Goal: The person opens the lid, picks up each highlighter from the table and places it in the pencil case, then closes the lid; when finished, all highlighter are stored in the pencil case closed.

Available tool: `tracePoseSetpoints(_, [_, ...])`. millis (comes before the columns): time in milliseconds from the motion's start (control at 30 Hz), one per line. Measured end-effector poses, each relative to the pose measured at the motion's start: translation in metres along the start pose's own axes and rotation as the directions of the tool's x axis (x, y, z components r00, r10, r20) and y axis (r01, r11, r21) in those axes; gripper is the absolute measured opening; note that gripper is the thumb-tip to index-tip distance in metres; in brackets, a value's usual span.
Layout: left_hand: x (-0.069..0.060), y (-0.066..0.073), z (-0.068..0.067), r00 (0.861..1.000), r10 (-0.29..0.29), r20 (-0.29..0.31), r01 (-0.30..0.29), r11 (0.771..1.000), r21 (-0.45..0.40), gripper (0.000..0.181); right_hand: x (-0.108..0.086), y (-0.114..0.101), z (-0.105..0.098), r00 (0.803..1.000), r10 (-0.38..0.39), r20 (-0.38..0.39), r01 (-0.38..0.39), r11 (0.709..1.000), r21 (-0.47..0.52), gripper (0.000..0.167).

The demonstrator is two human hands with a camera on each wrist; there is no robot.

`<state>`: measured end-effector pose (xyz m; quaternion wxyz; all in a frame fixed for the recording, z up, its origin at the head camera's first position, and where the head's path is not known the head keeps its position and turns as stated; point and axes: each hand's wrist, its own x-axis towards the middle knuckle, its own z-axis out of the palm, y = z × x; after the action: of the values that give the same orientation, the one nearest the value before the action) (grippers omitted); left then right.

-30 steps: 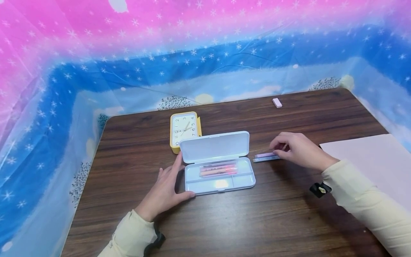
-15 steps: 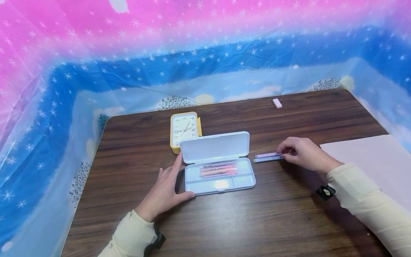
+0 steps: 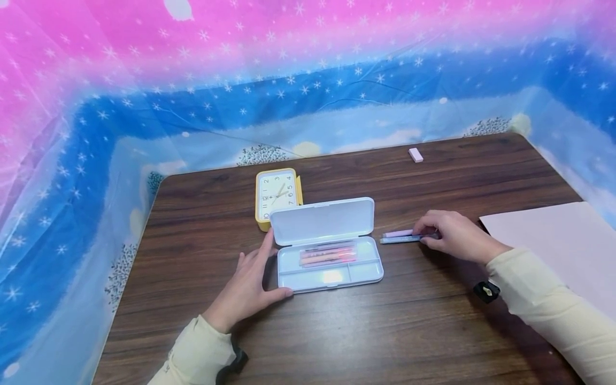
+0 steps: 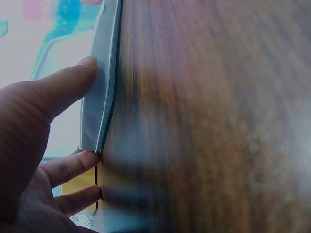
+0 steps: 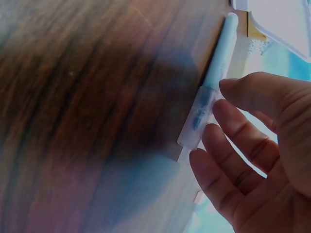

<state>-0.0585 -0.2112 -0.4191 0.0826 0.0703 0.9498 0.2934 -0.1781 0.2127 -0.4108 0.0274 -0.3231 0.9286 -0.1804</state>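
Note:
A white pencil case (image 3: 300, 279) lies with its lid (image 3: 322, 222) raised. Several pink and orange pens (image 3: 327, 256) fill part of its rear compartment. At the case's left end is my left hand (image 3: 243, 291), its thumb touching the front edge and its index finger reaching up beside the lid. Right of the case, my right hand (image 3: 452, 235) pinches a light blue pen (image 5: 221, 53) near its clear cap (image 5: 197, 119). A lilac pen (image 3: 397, 233) lies alongside; whether the fingers hold it too I cannot tell. Both pens are flat on the table.
A yellow alarm clock (image 3: 276, 192) stands right behind the case's left side, partly hidden by the lid. Near the back edge of the wooden table (image 3: 346, 337) sits a pink eraser (image 3: 416, 155). A pale pink sheet (image 3: 544, 235) covers the right side.
My right hand has shifted right along the pens to their capped ends, then slightly back left. The left hand and the pencil case have stayed put.

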Motion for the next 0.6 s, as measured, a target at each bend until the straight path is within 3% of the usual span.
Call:
tracePoseSetpoints(233, [-0.0002, -0.0002, 0.0002, 1.000, -0.001, -0.003, 0.001, 1.000, 0.001, 0.131, -0.0017, -0.0055, 0.0056, 0.999, -0.038, 0.005, 0.038, 0.993, -0.110, 0.020])
tracePoseSetpoints(600, [0.0007, 0.0000, 0.0004, 1.000, -0.003, 0.001, 0.003, 1.000, 0.000, 0.131, -0.0007, -0.0071, 0.0064, 0.998, -0.056, 0.001, 0.056, 0.996, -0.074, 0.020])
